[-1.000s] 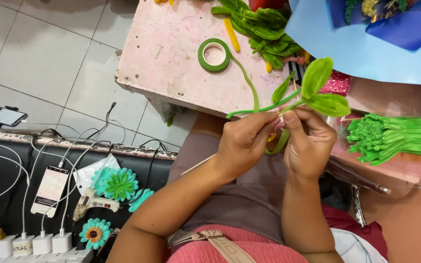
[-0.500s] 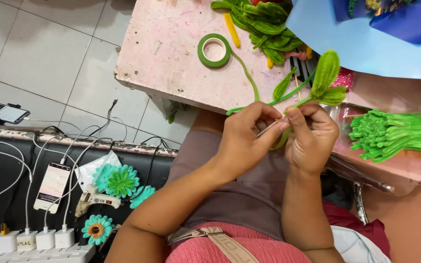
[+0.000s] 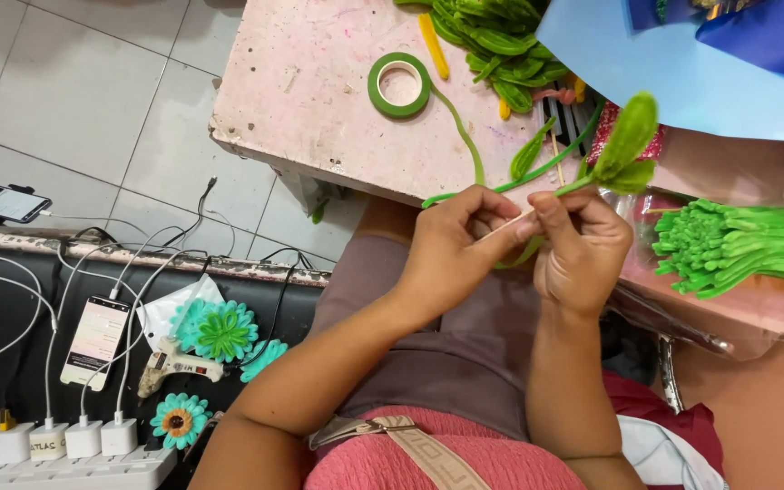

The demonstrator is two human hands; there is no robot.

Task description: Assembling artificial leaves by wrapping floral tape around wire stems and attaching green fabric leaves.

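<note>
Both hands meet just below the counter [image 3: 319, 118] edge. The left hand [image 3: 451, 249] and right hand [image 3: 583, 249] each pinch a thin stick [image 3: 505, 224] between their fingers; it runs from fingertip to fingertip. A green leaf [image 3: 626, 145] rises just above the right fingers. A tape strip [image 3: 465, 136] trails up from the left fingers to the green roll [image 3: 399, 84].

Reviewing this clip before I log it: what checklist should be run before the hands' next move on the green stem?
1. Left hand pinching the thin stick: ok.
2. Right hand gripping the leafy stem: ok.
3. Green tape strip runs unbroken from tape roll to the hands: ok.
4. Strip free of snags on table: ok.
5. Tape wrapped tight on stick: cannot tell.
</note>
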